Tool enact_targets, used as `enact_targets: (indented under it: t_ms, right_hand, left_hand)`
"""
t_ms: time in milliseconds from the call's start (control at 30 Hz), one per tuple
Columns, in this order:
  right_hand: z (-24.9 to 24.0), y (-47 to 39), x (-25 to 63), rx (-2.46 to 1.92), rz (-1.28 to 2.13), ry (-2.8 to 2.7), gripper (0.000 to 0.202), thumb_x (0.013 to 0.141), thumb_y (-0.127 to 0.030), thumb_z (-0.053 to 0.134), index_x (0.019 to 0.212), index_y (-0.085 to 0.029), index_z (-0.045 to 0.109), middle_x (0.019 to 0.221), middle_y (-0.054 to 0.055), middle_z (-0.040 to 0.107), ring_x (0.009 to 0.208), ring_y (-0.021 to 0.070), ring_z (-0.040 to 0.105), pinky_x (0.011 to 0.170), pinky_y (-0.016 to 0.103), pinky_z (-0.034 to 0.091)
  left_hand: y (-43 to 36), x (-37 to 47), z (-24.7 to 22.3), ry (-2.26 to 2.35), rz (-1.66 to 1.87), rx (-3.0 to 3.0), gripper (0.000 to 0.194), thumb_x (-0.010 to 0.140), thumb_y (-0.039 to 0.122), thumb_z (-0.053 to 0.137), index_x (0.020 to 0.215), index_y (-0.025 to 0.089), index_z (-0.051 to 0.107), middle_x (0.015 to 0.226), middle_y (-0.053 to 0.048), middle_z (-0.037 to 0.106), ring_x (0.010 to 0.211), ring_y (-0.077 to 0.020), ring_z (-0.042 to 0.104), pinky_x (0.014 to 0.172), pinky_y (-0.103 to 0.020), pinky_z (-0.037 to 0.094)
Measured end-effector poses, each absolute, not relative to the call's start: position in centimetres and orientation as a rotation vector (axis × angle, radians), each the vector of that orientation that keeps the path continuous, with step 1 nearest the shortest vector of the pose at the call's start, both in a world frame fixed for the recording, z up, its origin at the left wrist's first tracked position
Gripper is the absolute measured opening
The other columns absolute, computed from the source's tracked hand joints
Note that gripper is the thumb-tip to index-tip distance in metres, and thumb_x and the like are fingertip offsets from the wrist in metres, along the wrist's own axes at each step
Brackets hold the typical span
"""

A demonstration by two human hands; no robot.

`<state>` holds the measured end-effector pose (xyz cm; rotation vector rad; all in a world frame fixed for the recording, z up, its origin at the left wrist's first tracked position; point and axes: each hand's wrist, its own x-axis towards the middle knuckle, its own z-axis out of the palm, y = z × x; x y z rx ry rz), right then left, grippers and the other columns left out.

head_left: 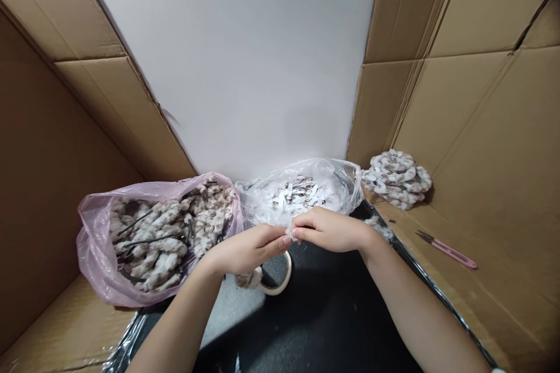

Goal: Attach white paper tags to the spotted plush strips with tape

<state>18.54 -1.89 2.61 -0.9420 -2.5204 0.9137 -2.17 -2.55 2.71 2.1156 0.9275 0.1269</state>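
My left hand (251,249) and my right hand (326,230) meet fingertip to fingertip above the black work surface (319,315). Both pinch a small piece of pale fluffy material (290,234) between thumbs and fingers. Just below them a roll of tape (284,282) lies on the surface, with a fluffy brown and white piece (248,278) beside it, partly under my left hand. Behind the hands sits a clear plastic bag (258,201) with many small white and dark strips (301,192) in it.
At left, an open pink plastic bag (94,245) holds fluffy pieces and dark sticks. On the right, a pile of fluffy loops (398,179) and pink-handled thread snips (450,252) lie on cardboard. Cardboard walls (494,128) stand at both sides; a white wall (245,58) is behind.
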Motion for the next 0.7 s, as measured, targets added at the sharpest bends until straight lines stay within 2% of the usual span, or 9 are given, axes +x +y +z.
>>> enact_targets:
  t_ms: [133,300,700]
  right_hand:
    - [2.4,-1.8,18.3,-0.958,0.905,-2.513,0.028,0.092,-0.025,0.044,0.066,-0.016,0.05,0.065,-0.001,0.053,0.062,0.0116,0.046,0.058,0.024,0.032]
    - [3.3,-1.6,20.0,-1.092,0.962,-2.434,0.021,0.09,-0.026,0.049,0.073,-0.016,0.056,0.07,-0.001,0.057,0.066,0.0125,0.05,0.059,0.024,0.034]
    - [3.4,-1.6,20.2,-1.075,0.964,-2.442,0.023,0.09,-0.023,0.048,0.072,-0.016,0.059,0.068,-0.001,0.057,0.064,0.0119,0.049,0.058,0.024,0.034]
  left_hand:
    - [-2.5,-2.0,2.6,0.925,0.105,2.102,0.043,0.094,0.054,0.032,0.075,0.018,0.046,0.065,0.003,0.035,0.058,-0.0113,0.032,0.053,-0.025,0.028]
    - [-2.2,-2.3,2.7,0.976,0.142,2.136,0.043,0.094,0.054,0.032,0.073,0.018,0.045,0.066,0.003,0.036,0.06,-0.0118,0.034,0.055,-0.025,0.029]
    - [-2.1,-2.1,2.5,0.97,0.101,2.174,0.044,0.094,0.053,0.031,0.074,0.018,0.047,0.066,0.002,0.042,0.062,-0.0129,0.039,0.057,-0.025,0.032]
